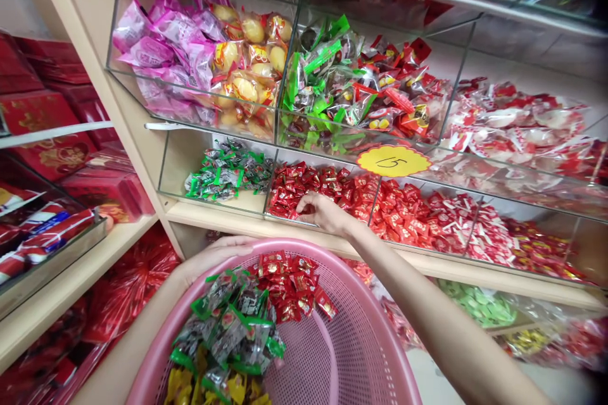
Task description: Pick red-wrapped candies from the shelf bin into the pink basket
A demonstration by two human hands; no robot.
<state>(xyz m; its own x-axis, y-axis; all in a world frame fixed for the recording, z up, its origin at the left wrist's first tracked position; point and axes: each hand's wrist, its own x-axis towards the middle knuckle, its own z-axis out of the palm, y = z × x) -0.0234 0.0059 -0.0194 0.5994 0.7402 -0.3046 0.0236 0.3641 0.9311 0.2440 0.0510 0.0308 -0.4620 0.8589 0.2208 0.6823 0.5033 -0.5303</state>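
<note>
basket (375, 329) below a bin of red sweets (325, 180)

the pink, mesh-walled basket stands just in front of the wooden shelf (228, 220), holding a red-wrapped heap (289, 285) at its far side, green-and-clear packets (237, 323) at the left and yellow-wrapped pieces (180, 386) nearest the wearer. the left hand (221, 256) lies along the basket's far left rim, fingers stretched out and close together; how firmly they grip, i cannot tell. the right hand (319, 210) is at the front of the red sweets, its fingers curled inward; whether they pinch a sweet, i cannot tell. a yellow tag (394, 160) marked 15 hangs above.
</note>
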